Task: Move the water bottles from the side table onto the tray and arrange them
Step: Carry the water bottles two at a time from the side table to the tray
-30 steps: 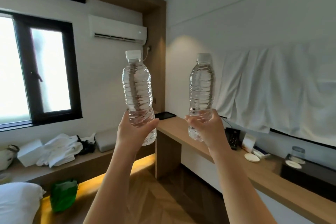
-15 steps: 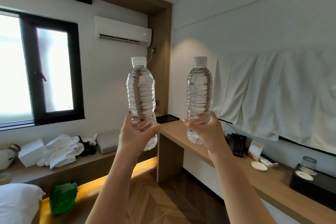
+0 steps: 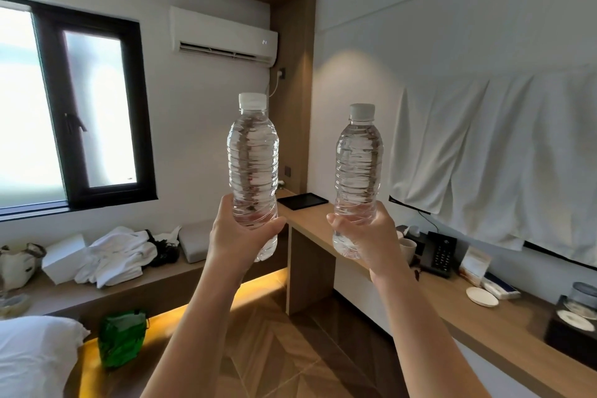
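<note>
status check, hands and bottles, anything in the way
Left hand shut on left bottle, right hand shut on right bottle. Both upright, capped, held in the air. Nothing blocking them.

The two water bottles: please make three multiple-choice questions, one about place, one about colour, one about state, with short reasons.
1. Where is the black tray?
A. on the far end of the desk
B. on the bed
C. on the floor

2. What colour are the bottle caps?
A. blue
B. white
C. red

3. How are the bottles?
A. lying on the desk
B. open
C. capped, upright, one in each hand

Answers:
1 A: the black tray lies on the desk near the corner.
2 B: the caps on the left bottle and right bottle are white.
3 C: the left hand and right hand each grip one near its base.
</note>
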Motion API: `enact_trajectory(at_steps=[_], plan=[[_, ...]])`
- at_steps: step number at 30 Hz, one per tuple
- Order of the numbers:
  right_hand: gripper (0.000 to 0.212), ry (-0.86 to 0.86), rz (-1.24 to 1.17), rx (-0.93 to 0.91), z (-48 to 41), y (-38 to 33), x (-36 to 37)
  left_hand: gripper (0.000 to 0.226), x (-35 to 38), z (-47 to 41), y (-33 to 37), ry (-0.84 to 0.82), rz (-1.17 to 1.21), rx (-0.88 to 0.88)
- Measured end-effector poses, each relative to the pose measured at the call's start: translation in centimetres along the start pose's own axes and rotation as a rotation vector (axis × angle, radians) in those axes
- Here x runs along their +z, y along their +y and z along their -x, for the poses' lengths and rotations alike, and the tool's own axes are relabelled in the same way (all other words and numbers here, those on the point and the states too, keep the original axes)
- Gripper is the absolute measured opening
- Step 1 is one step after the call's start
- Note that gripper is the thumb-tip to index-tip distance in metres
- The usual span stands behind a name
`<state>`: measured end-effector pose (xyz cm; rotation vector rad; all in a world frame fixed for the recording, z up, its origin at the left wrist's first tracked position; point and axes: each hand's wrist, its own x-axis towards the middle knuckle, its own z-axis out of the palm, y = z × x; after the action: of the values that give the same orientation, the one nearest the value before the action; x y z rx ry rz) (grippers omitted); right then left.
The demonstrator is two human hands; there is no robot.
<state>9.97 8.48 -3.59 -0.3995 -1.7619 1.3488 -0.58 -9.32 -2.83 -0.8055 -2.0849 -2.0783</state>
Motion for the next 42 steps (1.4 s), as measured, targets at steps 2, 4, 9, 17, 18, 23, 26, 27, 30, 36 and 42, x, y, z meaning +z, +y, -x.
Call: enact_trajectory(at_steps=[2,4,9,17,18,23,26,27,30,36,42], plan=[[0.053,0.003,-0.014,-0.005,-1.2,0.8,0.3,0.067,0.4,-1.1,-0.8,0.015,-0.005,-0.009],[0.053,-0.003,-0.023,-0.008,-2.5,1.9,0.7,0.068,0.9,-2.3,-1.9,0.039,-0.011,-0.021],[0.056,-0.002,-0.045,0.005,-6.9,5.5,1.9,0.073,3.6,-6.3,-4.8,0.084,-0.033,-0.039],[0.051,-0.008,-0.017,-0.007,-16.6,11.1,3.3,0.074,9.1,-14.3,-9.1,0.133,-0.007,-0.059],[0.052,-0.013,-0.027,-0.011,-18.0,11.6,3.7,0.075,9.8,-15.4,-9.6,0.153,0.001,-0.062],[0.060,-0.019,0.010,-0.042,-23.3,15.7,4.8,0.071,13.0,-19.7,-12.2,0.173,0.046,-0.076],[0.061,-0.031,0.036,-0.039,-25.8,17.5,5.5,0.070,14.2,-22.1,-13.9,0.169,0.046,-0.065],[0.061,-0.034,0.039,-0.037,-26.7,17.9,5.8,0.069,14.5,-23.0,-14.5,0.170,0.051,-0.062],[0.058,-0.025,0.045,-0.024,-29.6,19.8,6.9,0.065,15.5,-25.8,-16.6,0.142,0.070,-0.055],[0.056,-0.002,0.065,0.026,-35.7,23.7,10.8,0.067,16.5,-33.1,-21.4,0.105,0.059,-0.038],[0.061,0.014,0.058,0.001,-42.8,27.2,16.7,0.077,16.0,-43.5,-26.6,0.043,0.057,0.018]])
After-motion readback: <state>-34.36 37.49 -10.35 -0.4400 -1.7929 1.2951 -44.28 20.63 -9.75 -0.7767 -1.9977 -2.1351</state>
